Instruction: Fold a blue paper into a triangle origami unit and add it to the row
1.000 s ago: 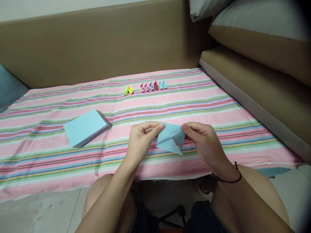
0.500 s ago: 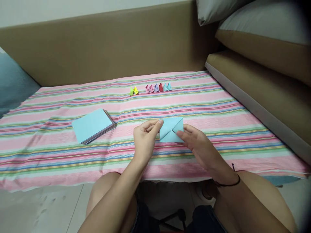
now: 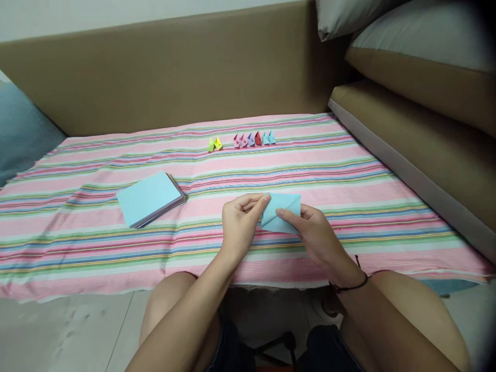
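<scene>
A folded light-blue sheet of paper [image 3: 284,204] is held between my two hands, above the striped cloth. Diagonal fold lines cross its face. My left hand [image 3: 242,219] pinches its upper left corner between thumb and fingers. From the right, my right hand [image 3: 315,227] grips it, with the thumb pressed flat on the front near the middle and the fingers behind, mostly hidden. Left of my hands lies a stack of paper [image 3: 151,197] with a light-blue sheet on top.
Small folded paper figures stand in a row at the back: a yellow pair [image 3: 215,144], then pink, purple, a red one [image 3: 258,138] and light-blue ones [image 3: 268,138]. Beneath lies a striped cloth [image 3: 96,248]. A brown backrest [image 3: 174,77] and stacked cushions [image 3: 418,124] border it.
My right thumb has moved leftward onto the paper's middle, and the fingers now hold it from behind. Both hands and the paper have shifted slightly right and down in view.
</scene>
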### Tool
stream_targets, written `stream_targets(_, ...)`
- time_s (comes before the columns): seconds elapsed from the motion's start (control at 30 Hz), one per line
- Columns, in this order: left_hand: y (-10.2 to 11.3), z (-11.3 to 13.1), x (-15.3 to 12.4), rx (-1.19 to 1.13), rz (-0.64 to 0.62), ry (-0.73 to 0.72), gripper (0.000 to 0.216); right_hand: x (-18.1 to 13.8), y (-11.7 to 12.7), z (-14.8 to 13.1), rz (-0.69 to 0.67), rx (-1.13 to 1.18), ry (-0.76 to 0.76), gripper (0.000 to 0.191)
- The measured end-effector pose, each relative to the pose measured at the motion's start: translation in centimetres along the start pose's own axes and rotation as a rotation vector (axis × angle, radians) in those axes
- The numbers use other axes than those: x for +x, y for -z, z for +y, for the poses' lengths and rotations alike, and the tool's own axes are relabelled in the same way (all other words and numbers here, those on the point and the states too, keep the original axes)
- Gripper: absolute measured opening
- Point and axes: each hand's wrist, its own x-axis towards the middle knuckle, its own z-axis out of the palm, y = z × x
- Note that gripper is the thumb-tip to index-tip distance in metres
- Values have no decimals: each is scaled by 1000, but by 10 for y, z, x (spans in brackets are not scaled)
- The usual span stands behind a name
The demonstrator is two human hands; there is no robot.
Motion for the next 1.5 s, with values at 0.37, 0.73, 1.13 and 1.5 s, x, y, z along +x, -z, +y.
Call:
stream_targets(0.37,-3,0,-2,27,19,-28,17,-1,-4,3,-27,45,-56,27)
stream_targets(0.73,-4,-1,-3,34,38,-55,16,-4,-10,6,-6,40,-65,33)
stream_targets(1.13,-3,-1,-1,36,58,-72,18,-6,-19,9,-5,191,-155,36)
stream_targets(1.5,-1,0,0,63,130,-80,19,-9,-23,10,-103,343,-200,31)
